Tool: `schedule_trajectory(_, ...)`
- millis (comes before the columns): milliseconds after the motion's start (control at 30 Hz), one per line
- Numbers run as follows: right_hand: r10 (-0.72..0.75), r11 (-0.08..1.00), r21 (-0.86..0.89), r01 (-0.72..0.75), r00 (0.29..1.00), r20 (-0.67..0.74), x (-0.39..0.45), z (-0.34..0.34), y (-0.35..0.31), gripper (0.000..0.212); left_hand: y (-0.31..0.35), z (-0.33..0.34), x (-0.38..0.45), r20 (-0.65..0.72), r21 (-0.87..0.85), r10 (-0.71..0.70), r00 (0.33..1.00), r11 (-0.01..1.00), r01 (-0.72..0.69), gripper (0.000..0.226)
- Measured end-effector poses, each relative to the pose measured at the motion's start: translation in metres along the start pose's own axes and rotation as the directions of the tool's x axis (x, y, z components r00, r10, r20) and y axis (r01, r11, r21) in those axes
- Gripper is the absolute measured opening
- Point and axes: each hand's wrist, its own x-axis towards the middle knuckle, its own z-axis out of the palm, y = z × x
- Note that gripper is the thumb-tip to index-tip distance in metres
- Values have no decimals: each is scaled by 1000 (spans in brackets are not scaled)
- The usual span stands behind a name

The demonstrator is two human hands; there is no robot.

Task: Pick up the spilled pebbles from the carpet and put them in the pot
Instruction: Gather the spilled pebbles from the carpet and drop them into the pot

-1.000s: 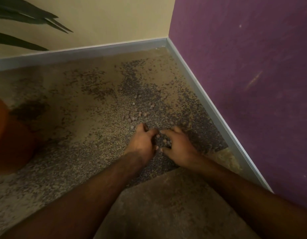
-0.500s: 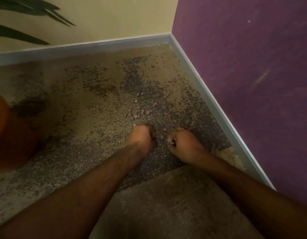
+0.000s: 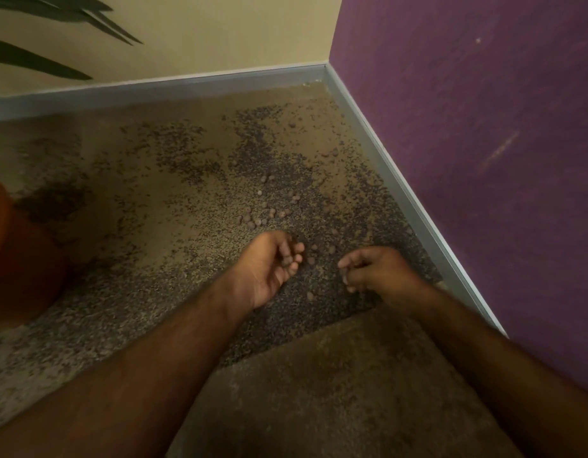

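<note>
Small round brown pebbles (image 3: 258, 220) lie scattered on the speckled carpet (image 3: 160, 226), most of them in a cluster just beyond my hands. A few single pebbles sit between my hands. My left hand (image 3: 269, 264) is turned palm-up with its fingers curled over a few pebbles. My right hand (image 3: 373, 272) hovers low to its right, palm down and fingers curled under. What it holds is hidden. The orange pot (image 3: 20, 259) stands at the far left edge, about an arm's length from both hands.
A purple wall (image 3: 484, 160) with a grey skirting board (image 3: 401, 193) runs close along the right. A cream wall (image 3: 203, 34) closes the corner at the back. Dark plant leaves (image 3: 38, 61) hang at the top left. A lighter mat (image 3: 335, 391) lies under my forearms.
Both hands closed into fists over pebbles on the carpet. The left hand has since rolled palm-up, and the right has lifted and shifted slightly right.
</note>
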Motion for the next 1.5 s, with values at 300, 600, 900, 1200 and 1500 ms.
schedule_trajectory(300, 92, 743, 619, -253, 956, 280, 11, -9, -4, 12, -32, 1, 16, 57, 900, 499, 865, 350, -260, 13)
schedule_trajectory(600, -412, 617, -751, 236, 909, -54, 33, 26, 2, 23, -41, -2, 13, 160, 922, 599, 785, 193, -335, 9)
schedule_trajectory(900, -510, 473, -795, 379, 854, 104, 35, 19, 11, 3, -33, -22, -7, 156, 300, 286, 945, 898, -321, 19)
schedule_trajectory(1200, -458, 400, -876, 270, 886, 64, 44, 22, 1, 14, -56, -7, -7, 100, 766, 376, 921, 562, -313, 12)
schedule_trajectory(1500, -421, 402, -899, 176, 907, -10, 60, 22, -6, 29, -70, -4, -17, 267, 957, 489, 831, -31, -289, 11)
